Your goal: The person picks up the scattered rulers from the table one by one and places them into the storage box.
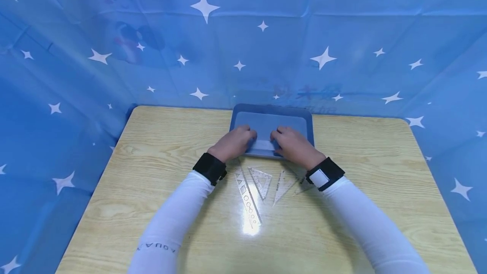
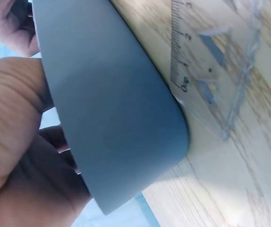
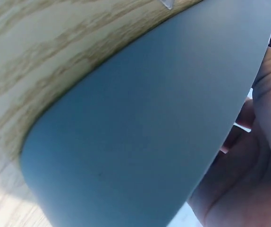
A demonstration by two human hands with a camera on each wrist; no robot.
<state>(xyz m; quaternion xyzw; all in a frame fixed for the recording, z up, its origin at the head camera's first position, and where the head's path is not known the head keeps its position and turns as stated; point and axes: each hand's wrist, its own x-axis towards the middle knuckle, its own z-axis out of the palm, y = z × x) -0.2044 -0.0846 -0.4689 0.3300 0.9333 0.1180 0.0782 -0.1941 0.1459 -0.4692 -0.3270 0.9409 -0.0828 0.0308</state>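
Note:
Both hands reach over the near side of a blue-grey tray (image 1: 255, 108) at the back of the table. My left hand (image 1: 236, 141) is over its front left part, fingers bent downward, and my right hand (image 1: 294, 145) mirrors it on the right. A pale strip (image 1: 264, 145) shows between them within the tray. In the left wrist view the thumb lies just behind the tray's near wall (image 2: 112, 104); the right wrist view gives a similar look past the wall. What the fingertips hold is hidden, so I cannot tell.
In front of the tray lie a clear ruler (image 1: 247, 198) with cut-out shapes and two clear set squares, one left (image 1: 261, 182) and one right (image 1: 283, 185). Another clear piece (image 1: 303, 186) is partly under my right wrist. A blue star-printed curtain (image 1: 239, 45) hangs behind the table.

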